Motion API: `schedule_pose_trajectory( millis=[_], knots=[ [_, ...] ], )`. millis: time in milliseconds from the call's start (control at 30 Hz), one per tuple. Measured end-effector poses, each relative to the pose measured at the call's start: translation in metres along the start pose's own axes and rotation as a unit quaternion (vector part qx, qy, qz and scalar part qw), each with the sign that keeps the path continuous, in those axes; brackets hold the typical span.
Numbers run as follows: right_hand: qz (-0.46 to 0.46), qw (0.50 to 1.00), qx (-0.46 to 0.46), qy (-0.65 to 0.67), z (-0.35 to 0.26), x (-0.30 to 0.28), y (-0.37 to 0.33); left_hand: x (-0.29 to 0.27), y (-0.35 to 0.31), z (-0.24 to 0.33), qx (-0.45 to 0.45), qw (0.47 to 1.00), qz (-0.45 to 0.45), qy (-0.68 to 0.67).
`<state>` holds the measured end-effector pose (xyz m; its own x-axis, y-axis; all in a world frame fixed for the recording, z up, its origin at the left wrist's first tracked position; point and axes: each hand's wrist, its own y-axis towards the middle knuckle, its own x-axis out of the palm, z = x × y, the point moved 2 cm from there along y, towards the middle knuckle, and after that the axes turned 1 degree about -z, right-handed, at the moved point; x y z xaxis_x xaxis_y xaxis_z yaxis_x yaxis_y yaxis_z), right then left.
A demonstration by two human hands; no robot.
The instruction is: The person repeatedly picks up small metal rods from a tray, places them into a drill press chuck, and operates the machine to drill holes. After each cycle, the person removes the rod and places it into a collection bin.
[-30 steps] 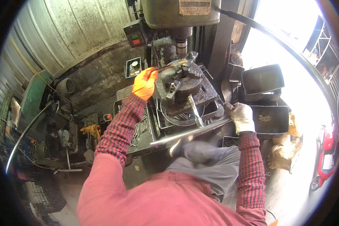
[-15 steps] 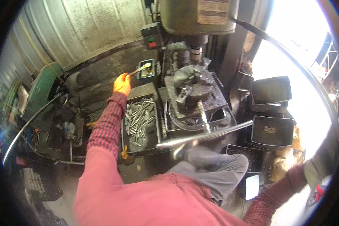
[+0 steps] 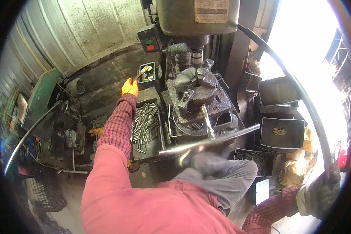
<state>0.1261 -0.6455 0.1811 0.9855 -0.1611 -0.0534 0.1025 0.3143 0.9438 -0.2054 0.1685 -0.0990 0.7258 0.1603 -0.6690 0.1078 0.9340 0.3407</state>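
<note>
In an orange glove, my left hand is closed around the handle of a small brush. The brush's pale bristle end is over a small blue-rimmed tray holding something yellowish. At the far right my right hand, in a grey glove, is closed on the lower end of a long lever that runs from the drill press head. Under the spindle sits a round chuck fixture; whether a workpiece is in it I cannot tell. A bright metal bar crosses in front.
A bin of short metal pins lies by my left forearm. Dark trays are stacked at the right, with another bin of small parts below. A switch box hangs beside the press. A green machine part stands at left.
The lever's end and my right hand have moved down and slightly left. My left hand stays by the small tray, the brush shifting a little left. The whole view has shifted slightly.
</note>
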Motion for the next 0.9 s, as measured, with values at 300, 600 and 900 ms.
schedule_pose_trajectory(
  millis=[300,600,900],
  knots=[
    [0.036,0.736,0.3,0.606,-0.018,0.006,-0.039,-0.037,-0.069,0.001,-0.069,0.991,0.071,-0.087],
    [0.237,-0.017,0.273,0.932,-0.041,0.008,-0.035,0.001,-0.338,-0.12,-0.217,0.945,-0.032,-0.244],
    [0.225,-0.268,0.155,0.924,-0.097,-0.052,0.009,-0.012,-0.38,-0.145,-0.184,0.972,-0.033,-0.14]
  ],
)
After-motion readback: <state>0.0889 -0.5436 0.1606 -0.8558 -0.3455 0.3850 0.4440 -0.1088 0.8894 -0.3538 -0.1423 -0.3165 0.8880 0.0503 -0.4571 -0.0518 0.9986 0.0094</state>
